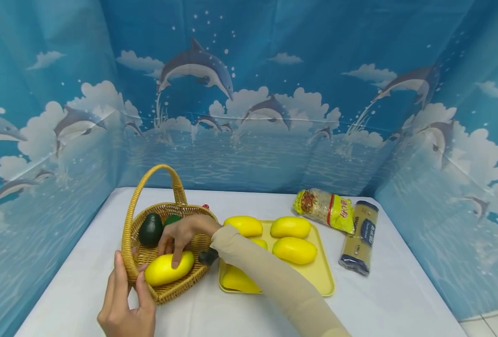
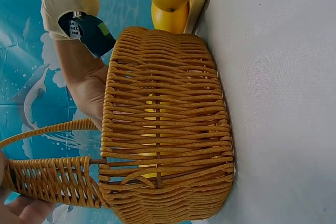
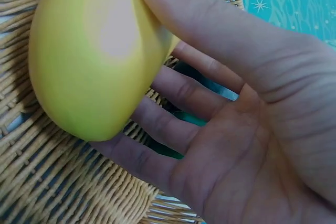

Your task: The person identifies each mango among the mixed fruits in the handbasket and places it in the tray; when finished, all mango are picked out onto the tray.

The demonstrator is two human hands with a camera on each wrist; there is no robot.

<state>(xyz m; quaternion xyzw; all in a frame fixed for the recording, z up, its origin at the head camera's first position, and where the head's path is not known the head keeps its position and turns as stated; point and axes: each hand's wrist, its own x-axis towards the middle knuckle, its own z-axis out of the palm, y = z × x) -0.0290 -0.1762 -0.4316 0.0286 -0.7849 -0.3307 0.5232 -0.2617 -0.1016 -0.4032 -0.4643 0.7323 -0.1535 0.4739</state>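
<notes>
A yellow mango point(image 1: 169, 269) sits inside a wicker basket point(image 1: 177, 291) with a tall arched handle. My right hand point(image 1: 184, 232) reaches into the basket and holds this mango, the thumb on one side and the fingers curled around the other, as the right wrist view shows. With my left hand point(image 1: 126, 299) I grip the basket's handle point(image 2: 50, 181) near its base, thumb and fingers on opposite sides. Behind the mango a dark green avocado point(image 1: 150, 229) rests in the basket. Another green fruit point(image 1: 172, 219) lies beside it, partly covered by my right hand.
Right of the basket, a yellow tray point(image 1: 322, 276) bears several mangoes point(image 1: 291, 227), some hidden under my right sleeve point(image 1: 270, 271). A green-and-clear noodle packet point(image 1: 324, 209) and a long pasta packet point(image 1: 360, 238) lie farther right. A dolphin-print curtain point(image 1: 249, 154) borders the white table.
</notes>
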